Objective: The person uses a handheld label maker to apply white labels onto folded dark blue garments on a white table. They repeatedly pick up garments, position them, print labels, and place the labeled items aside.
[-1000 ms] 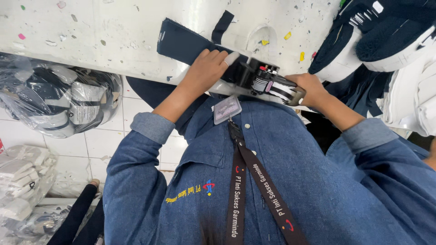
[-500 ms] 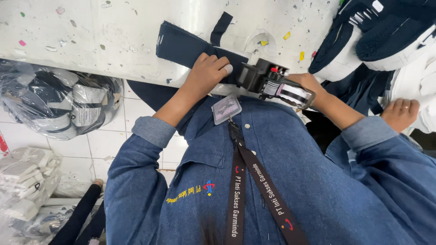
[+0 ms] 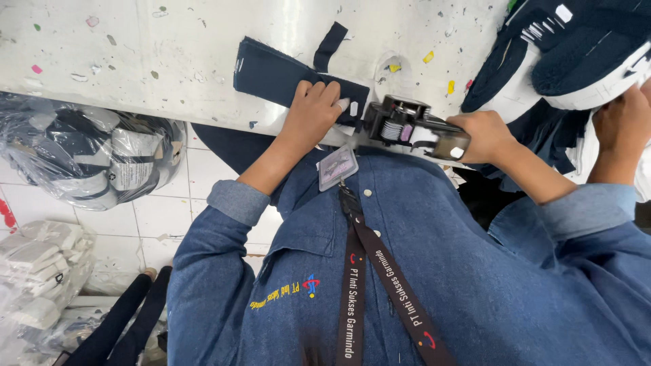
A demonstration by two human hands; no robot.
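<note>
My left hand [image 3: 317, 112] lies flat on a dark navy fabric piece [image 3: 278, 74], a soft, matte, roughly rectangular cut with a narrow strip sticking up from its far side. My fingers [image 3: 325, 95] are spread loosely and pressed down on the cloth, gripping nothing. The piece sits on the white desk [image 3: 135, 54] close to its near edge, and the desk's hard surface is speckled with small coloured scraps and flecks.

My right hand [image 3: 485, 135] is wrapped around the handle of a label gun [image 3: 410, 125], a black and grey plastic tool with a ribbed roller showing in its middle. Its nose touches the near end of the fabric, just beside my left fingertips, right at the desk's near edge.

At the desk's far right corner rests a pile of navy and white garments [image 3: 563, 54], cut off by the frame; another person's hand [image 3: 620, 118] rests against it. Below the desk's left end, a clear crinkled plastic bag [image 3: 95, 152] holds dark folded items with white bands, hard to make out through the glare. Lower still, more bagged pale bundles [image 3: 41, 271] lie on the floor, partly cut off.
</note>
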